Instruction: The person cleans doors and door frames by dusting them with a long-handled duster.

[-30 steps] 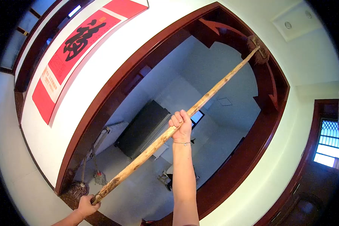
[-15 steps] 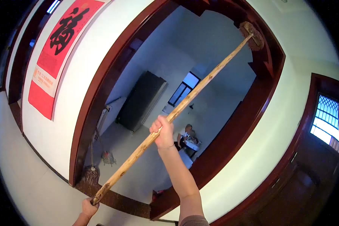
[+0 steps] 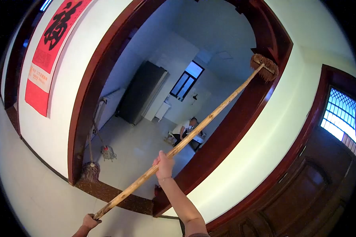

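Note:
A long wooden-handled mop (image 3: 209,118) slants from the lower left to the upper right. Its shaggy brown mop head (image 3: 269,70) is up against the right side of the dark red door frame (image 3: 241,130). My right hand (image 3: 164,166) is wrapped round the middle of the pole, with a thin band at the wrist. Low on the left, my left hand (image 3: 91,222) grips the pole's butt end.
Two string mops (image 3: 91,170) stand inside the opening's left edge. A dark cabinet (image 3: 142,93) and a seated person (image 3: 182,130) at a small table are in the room beyond. A red scroll (image 3: 47,59) hangs on the left wall; a brown door (image 3: 304,189) is at the right.
The mop head has moved down along the right side of the frame. Both hands keep their hold, and my right hand is lower and slightly left. The view has tilted a little.

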A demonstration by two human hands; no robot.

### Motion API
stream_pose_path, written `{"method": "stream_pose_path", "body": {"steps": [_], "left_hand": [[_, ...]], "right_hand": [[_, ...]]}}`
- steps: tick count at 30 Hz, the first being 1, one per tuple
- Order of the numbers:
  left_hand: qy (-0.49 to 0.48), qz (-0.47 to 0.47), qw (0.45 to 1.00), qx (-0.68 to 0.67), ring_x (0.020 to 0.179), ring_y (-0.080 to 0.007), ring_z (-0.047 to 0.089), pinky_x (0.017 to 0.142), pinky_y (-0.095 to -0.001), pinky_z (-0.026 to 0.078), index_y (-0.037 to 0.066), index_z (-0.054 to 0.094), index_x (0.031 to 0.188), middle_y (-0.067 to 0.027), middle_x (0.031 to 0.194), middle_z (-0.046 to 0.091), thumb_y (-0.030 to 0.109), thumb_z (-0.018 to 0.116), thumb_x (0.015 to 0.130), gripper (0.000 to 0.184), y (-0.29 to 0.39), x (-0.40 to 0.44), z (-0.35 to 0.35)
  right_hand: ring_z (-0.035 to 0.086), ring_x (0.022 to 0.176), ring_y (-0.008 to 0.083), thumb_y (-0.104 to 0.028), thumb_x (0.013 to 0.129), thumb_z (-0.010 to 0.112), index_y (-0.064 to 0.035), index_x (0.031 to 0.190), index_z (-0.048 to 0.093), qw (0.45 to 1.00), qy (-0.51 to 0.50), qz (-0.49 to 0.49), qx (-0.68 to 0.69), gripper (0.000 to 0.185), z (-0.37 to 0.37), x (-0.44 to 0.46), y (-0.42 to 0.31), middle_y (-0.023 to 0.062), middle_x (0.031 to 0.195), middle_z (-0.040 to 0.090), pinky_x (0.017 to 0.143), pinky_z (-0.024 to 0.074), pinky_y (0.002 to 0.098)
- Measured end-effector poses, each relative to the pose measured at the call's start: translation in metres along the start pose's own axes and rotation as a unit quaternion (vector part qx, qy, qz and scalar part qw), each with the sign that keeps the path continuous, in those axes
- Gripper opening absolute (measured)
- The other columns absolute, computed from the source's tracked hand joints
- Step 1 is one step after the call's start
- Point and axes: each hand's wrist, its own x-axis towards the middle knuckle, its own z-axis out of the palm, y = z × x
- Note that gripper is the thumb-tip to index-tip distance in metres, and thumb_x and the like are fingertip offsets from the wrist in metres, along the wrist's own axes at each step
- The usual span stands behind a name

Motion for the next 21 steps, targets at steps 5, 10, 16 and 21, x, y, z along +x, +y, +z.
{"method": "stream_pose_path", "body": {"steps": [5, 10, 16, 21], "left_hand": [[-0.083, 0.064, 0.994, -0.008, 0.065, -0.0272, 0.062, 0.064, -0.037, 0.047, 0.002, 0.065, 0.078, -0.0148, 0.066, 0.063, 0.035, 0.072, 0.06, 0.038, 0.071, -0.008, 0.025], [-0.146, 0.029, 0.987, -0.058, 0.051, -0.0207, 0.057, 0.054, -0.0338, 0.046, -0.003, 0.061, 0.068, -0.0117, 0.056, 0.058, 0.03, 0.07, 0.062, 0.034, 0.136, -0.032, 0.087], [-0.099, 0.038, 0.991, -0.076, 0.046, -0.0175, 0.054, 0.049, -0.0322, 0.044, -0.003, 0.059, 0.065, -0.0087, 0.051, 0.056, 0.026, 0.068, 0.062, 0.031, 0.143, -0.059, 0.129], [-0.11, -0.013, 0.993, -0.032, 0.052, -0.0183, 0.057, 0.054, -0.0345, 0.046, -0.004, 0.06, 0.07, -0.0111, 0.056, 0.058, 0.024, 0.071, 0.06, 0.031, 0.096, -0.082, 0.132]], "right_hand": [[0.046, 0.042, 0.0155, -0.01, 0.079, 0.058, -0.0055, 0.084, 0.037, 0.99, 0.038, -0.114, -0.067, 0.021, -0.068, 0.041, -0.04, 0.0039, 0.059, 0.043, 0.037, 0.0393, 0.0293], [0.046, 0.039, 0.0156, -0.005, 0.075, 0.057, -0.0041, 0.083, 0.038, 0.98, 0.027, -0.166, -0.106, 0.02, -0.125, 0.081, -0.086, 0.0046, 0.059, 0.044, 0.036, 0.0403, 0.029], [0.046, 0.041, 0.0174, -0.003, 0.074, 0.056, -0.0056, 0.078, 0.041, 0.995, -0.029, -0.096, -0.018, 0.016, -0.161, 0.082, -0.094, 0.0047, 0.058, 0.044, 0.038, 0.0398, 0.0307], [0.045, 0.05, 0.0172, -0.003, 0.073, 0.055, -0.0094, 0.072, 0.042, 0.99, -0.111, 0.073, 0.052, 0.014, -0.182, 0.039, -0.064, 0.0036, 0.058, 0.041, 0.049, 0.0421, 0.0341]]}}
